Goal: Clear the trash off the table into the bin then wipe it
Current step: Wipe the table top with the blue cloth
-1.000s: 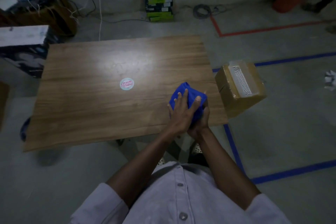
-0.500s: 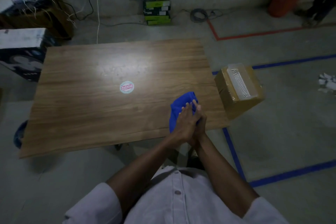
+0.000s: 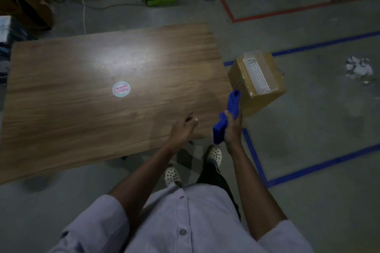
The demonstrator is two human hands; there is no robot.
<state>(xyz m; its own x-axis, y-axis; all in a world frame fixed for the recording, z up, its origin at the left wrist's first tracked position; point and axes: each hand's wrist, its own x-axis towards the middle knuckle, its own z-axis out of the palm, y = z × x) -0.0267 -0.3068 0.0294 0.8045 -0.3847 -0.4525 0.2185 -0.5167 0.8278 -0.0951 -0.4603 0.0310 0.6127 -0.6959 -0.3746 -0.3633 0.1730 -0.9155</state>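
Head view: grips folded blue cloth (image 3: pixel 233 102) in right hand (image 3: pixel 233 131), off wooden table (image 3: pixel 82 109)'s 4 o'clock corner; holds left hand (image 3: pixel 181 129) apart, loose, empty, over near edge; cardboard box (image 3: pixel 257 80) just beside at 3 o'clock.

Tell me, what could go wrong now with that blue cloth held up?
1. The right hand grips the blue cloth only around its middle, both ends sticking out, so it might slip to the floor.
2. The round sticker sits on the table; wiping could catch on it or leave it behind.
3. Paper scraps lie on the floor to the right and may be overlooked.
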